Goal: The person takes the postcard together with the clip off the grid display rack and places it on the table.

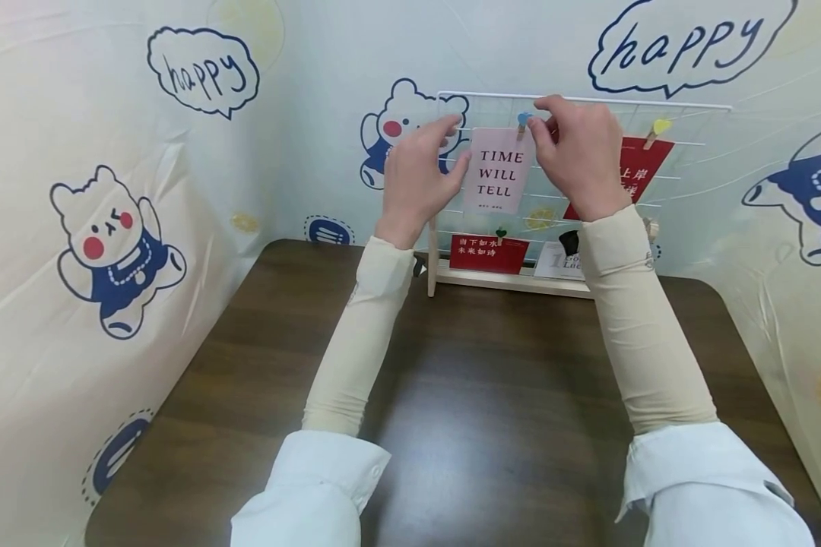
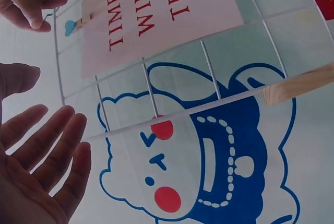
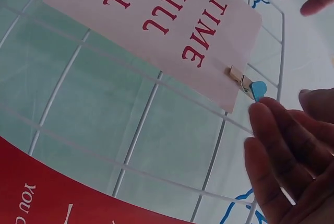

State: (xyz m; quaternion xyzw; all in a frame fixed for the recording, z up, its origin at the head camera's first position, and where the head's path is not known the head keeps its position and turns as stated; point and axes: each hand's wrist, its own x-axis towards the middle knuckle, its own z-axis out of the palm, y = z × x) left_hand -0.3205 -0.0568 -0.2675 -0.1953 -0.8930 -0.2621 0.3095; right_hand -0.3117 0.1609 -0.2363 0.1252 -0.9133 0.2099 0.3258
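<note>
The right hand (image 1: 578, 156), upper right of centre, has its fingers loosely curved and seems to grip nothing; its fingertips are right by the blue heart clip (image 3: 259, 89), and whether they touch it is hard to tell. The left hand (image 1: 420, 171), upper centre, is spread wide and holds nothing, beside the left edge of the pink card (image 1: 496, 171). That card hangs between the hands on the wire grid (image 1: 657, 104), the clip at its upper right corner.

The step in hand looks like fixing this card; the next move probably calls for checking the clip's bite, then drawing both hands clear.

Farther out, the count is one grid, four visible cards and three clear heart clips. Besides the pink card there are two red cards, one at right (image 1: 646, 163) under a yellow clip (image 1: 660, 127), one lower (image 1: 486, 254) under a green clip (image 1: 501, 234), and one white card (image 1: 554, 262). One brown table (image 1: 465, 425) fills the lower centre.
</note>
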